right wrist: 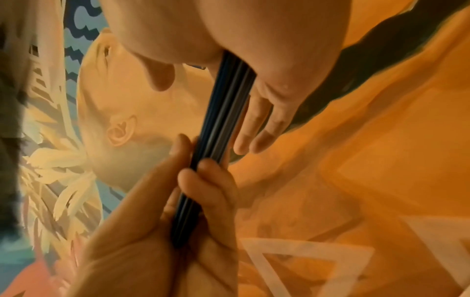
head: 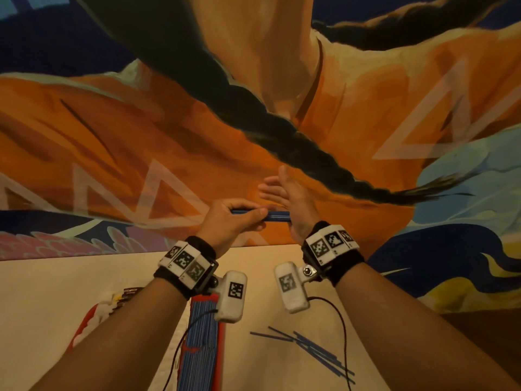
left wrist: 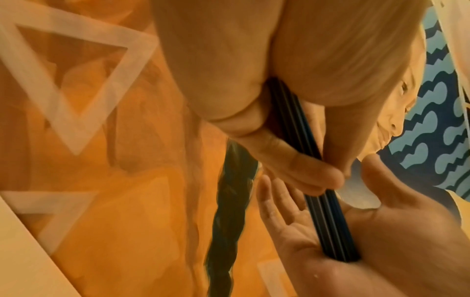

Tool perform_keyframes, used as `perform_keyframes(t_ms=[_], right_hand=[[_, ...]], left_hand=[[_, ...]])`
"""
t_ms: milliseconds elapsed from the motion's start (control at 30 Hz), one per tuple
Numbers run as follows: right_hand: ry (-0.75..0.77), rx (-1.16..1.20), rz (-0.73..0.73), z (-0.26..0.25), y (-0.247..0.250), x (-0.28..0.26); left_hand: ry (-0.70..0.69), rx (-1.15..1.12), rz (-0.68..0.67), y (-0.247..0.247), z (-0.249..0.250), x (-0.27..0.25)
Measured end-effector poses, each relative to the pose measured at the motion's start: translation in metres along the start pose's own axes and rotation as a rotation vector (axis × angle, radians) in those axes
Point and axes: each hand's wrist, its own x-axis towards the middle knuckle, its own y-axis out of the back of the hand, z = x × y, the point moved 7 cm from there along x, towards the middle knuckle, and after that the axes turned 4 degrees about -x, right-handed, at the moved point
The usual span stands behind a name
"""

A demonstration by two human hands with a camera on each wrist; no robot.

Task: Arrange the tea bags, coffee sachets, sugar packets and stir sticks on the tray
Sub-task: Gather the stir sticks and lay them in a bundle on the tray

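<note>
Black wristbands [head: 342, 261] carry white marker-coded camera blocks [head: 291, 289], black cables [head: 342, 328].

Painted orange-and-blue mural [head: 141, 131] behind beige table [head: 36, 300]

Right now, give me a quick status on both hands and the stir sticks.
Left hand grips blue stir stick bundle. Right hand open, palm against bundle's end. Loose sticks on table, more stacked in tray.

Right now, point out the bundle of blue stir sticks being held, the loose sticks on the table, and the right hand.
held bundle [head: 277, 216]: head view, exposed middle.
loose sticks [head: 313, 349]: head view, pile's centre.
right hand [head: 293, 200]: head view, palm edge.
</note>
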Motion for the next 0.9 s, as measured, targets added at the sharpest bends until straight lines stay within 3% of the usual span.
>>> perform_keyframes(t_ms=[133,267,367,433,533,633,733,800,900], right_hand=[[0.010,-0.082,-0.098,0.002,-0.006,0.001],[-0.083,-0.459,-0.490,0.005,-0.013,-0.002],[-0.144,-0.851,-0.716,0.003,-0.012,-0.011],[-0.103,-1.092,-0.675,0.005,-0.013,-0.010],[-0.011,-1.282,-0.444,0.007,-0.013,-0.001],[0.131,-1.462,-0.314,0.006,-0.016,0.000],[0.242,-1.601,-0.274,0.008,-0.025,-0.006],[0.227,-1.497,-0.313,0.014,-0.027,-0.008],[0.195,-0.910,-0.375,0.018,-0.027,-0.010]], left_hand=[[-0.029,0.050,0.026,0.005,0.001,0.000],[-0.059,0.219,-0.024,0.009,0.002,-0.001],[-0.048,0.198,-0.006,0.018,0.001,-0.001],[-0.048,0.172,-0.003,0.021,0.003,0.000],[-0.055,0.085,0.036,0.021,0.005,0.000],[-0.004,0.082,0.234,0.031,-0.003,0.000],[0.080,0.117,0.416,0.043,-0.018,-0.003],[0.068,0.109,0.461,0.046,-0.023,-0.005],[0.015,0.093,0.508,0.055,-0.024,-0.012]])
